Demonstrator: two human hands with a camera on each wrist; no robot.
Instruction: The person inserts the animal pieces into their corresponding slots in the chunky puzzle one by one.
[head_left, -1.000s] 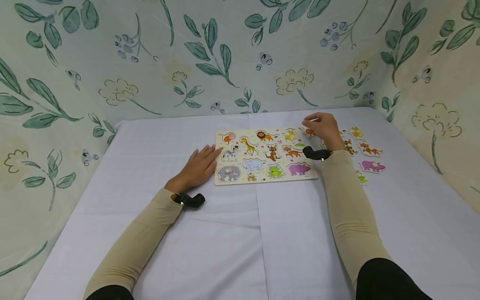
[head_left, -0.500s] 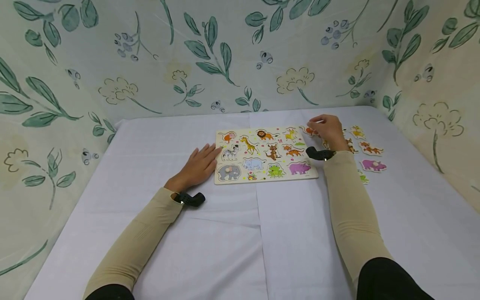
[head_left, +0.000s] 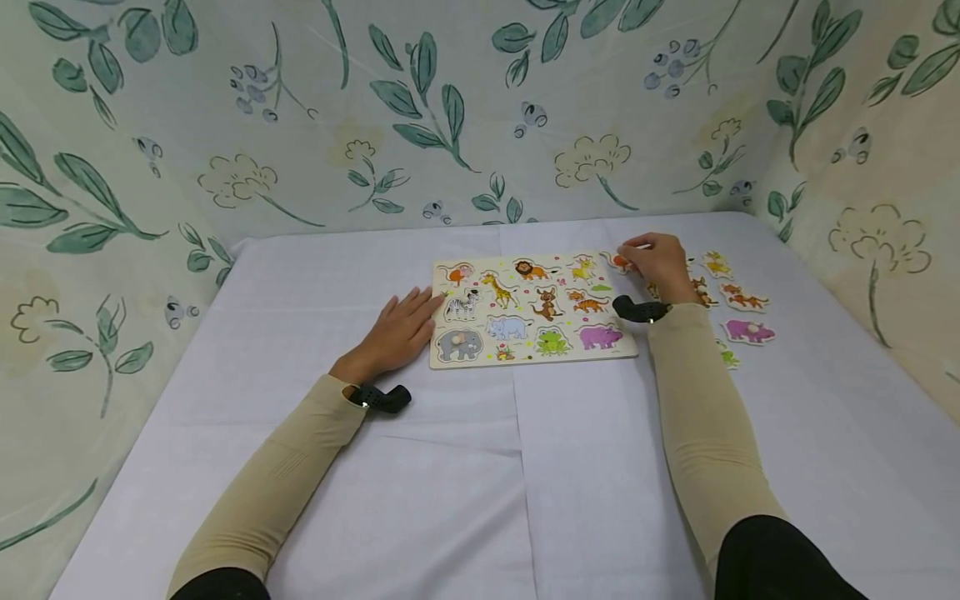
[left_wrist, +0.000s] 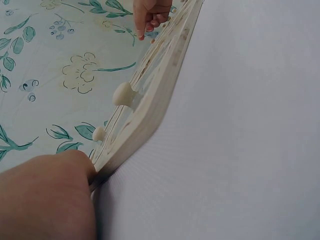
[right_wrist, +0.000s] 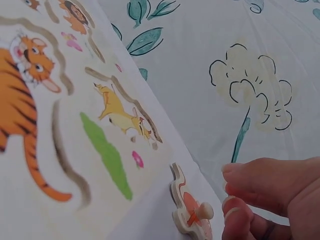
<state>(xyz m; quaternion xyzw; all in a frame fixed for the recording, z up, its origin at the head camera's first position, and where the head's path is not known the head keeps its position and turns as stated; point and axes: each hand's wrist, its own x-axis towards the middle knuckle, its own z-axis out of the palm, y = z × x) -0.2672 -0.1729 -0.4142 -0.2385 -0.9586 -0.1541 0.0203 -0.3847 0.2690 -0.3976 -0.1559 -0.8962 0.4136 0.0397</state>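
Observation:
A wooden animal puzzle board [head_left: 525, 350] lies on the white cloth. My left hand [head_left: 397, 329] lies flat, its fingertips at the board's left edge. The left wrist view shows pale knobs [left_wrist: 124, 95] standing up from the board beside this hand. My right hand [head_left: 660, 267] hovers past the upper right corner, thumb and forefinger bent near each other with nothing seen between them. Just beside these fingers is an orange animal puzzle piece [right_wrist: 192, 210] with a round knob, next to the board's edge; the fingers appear apart from its knob. The grey elephant piece [head_left: 459, 344] sits in its recess.
Several loose puzzle pieces lie right of the board, among them a purple hippo [head_left: 748, 332], a tiger [head_left: 744, 297], a yellow animal [head_left: 716, 264] and a green piece [head_left: 727, 356] partly behind the right sleeve. Floral cloth [head_left: 480, 108] hangs behind the table.
My right hand has shifted a little to the right, off the board's corner, showing more of the orange piece. My left hand has stayed in place.

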